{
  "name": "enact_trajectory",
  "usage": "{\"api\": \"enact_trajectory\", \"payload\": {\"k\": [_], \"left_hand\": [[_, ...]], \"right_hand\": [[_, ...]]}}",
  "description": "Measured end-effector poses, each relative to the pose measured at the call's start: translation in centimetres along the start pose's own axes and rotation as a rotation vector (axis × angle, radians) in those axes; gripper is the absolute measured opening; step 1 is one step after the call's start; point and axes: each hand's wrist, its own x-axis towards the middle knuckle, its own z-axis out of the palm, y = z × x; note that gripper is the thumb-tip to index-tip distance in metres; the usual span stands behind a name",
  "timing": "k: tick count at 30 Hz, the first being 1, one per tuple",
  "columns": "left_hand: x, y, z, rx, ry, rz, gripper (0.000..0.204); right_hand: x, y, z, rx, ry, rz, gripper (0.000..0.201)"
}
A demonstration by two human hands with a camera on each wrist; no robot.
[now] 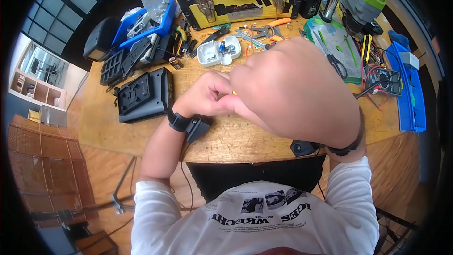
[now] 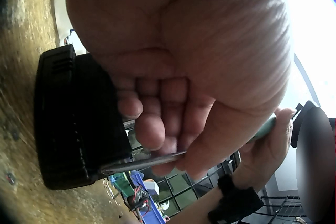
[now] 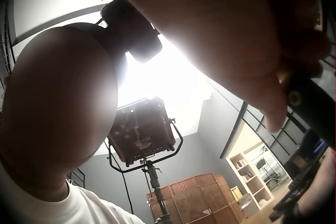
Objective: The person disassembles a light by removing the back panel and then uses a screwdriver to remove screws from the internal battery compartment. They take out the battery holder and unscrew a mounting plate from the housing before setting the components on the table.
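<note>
My right hand (image 1: 288, 85) curls round the green handle of a screwdriver (image 2: 265, 128); in the right wrist view the handle looks dark. Thumb and fingers of my left hand (image 1: 207, 94) pinch its metal shaft (image 2: 152, 160). The shaft slants down to the lower corner of a black plastic block (image 2: 79, 119), which stands on the wooden table beside my left fingers. From the head view the block and most of the screwdriver are hidden under my hands. The tip's exact contact with the block does not show.
Left of my hands lies a black device with a mounting plate (image 1: 146, 94). Farther back are a white parts tray (image 1: 207, 56), pliers (image 1: 269, 30), and a yellow-black toolbox (image 1: 240, 9). Scissors (image 1: 338, 66), a multimeter (image 1: 384, 81) and a blue bin (image 1: 409, 104) are at right.
</note>
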Motion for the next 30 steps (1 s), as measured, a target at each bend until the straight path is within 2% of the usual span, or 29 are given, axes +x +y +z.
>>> {"api": "enact_trajectory", "payload": {"k": [2,4,6,8,11,13,15,16,18,22,24,25,27,28,30], "left_hand": [[-0.1,0.8,0.4,-0.063,0.036,-0.052,0.02],[-0.2,0.6,0.4,-0.133,0.079,-0.107,0.021],[-0.2,-0.4,0.0,-0.058,-0.01,-0.001,0.024],[-0.3,-0.5,0.4,-0.067,0.013,0.006,0.023],[0.1,0.3,1.0,-0.082,0.064,0.035,0.021],[-0.1,0.3,1.0,-0.088,0.084,0.045,0.021],[-0.2,0.2,0.5,-0.006,0.001,-0.058,0.019],[-0.2,-0.4,0.4,-0.006,0.002,-0.057,0.019],[-0.1,-1.3,0.4,-0.051,0.021,0.082,0.021],[-0.2,-0.6,0.8,-0.013,-0.005,-0.001,0.023],[-0.3,-0.4,3.3,-0.245,0.327,-0.079,0.023],[-0.3,-0.1,2.8,-0.246,0.329,-0.078,0.023],[0.4,2.5,1.3,-0.11,0.169,-0.087,0.022],[0.4,2.6,0.9,-0.113,0.174,-0.089,0.022],[0.5,2.6,0.5,0.093,0.038,0.059,0.02]], "right_hand": [[0.1,-0.1,-0.2,-0.009,-0.066,0.045,0.031],[0.1,0.1,-0.3,0.204,-0.12,0.071,0.024],[0.0,0.2,-0.3,0.198,-0.104,0.044,0.025],[0.1,0.2,-0.3,0.192,-0.087,0.017,0.028],[0.3,0.3,-0.1,0.185,-0.156,0.058,0.03],[0.3,0.3,0.4,0.186,-0.019,-0.011,0.023],[0.2,0.3,0.4,0.133,-0.016,-0.019,0.02],[0.1,0.2,0.3,0.078,-0.011,-0.025,0.019],[0.2,0.2,0.5,0.042,0.0,-0.001,0.021],[0.4,0.3,0.6,0.03,-0.043,-0.005,0.023],[0.3,0.1,0.5,0.105,-0.045,0.027,0.019],[0.3,0.1,0.5,0.184,-0.05,0.057,0.017],[0.3,0.2,0.0,0.183,-0.065,0.018,0.018],[0.3,0.3,-0.2,0.178,-0.077,-0.018,0.022],[0.4,0.2,0.0,0.185,-0.085,0.009,0.024]]}}
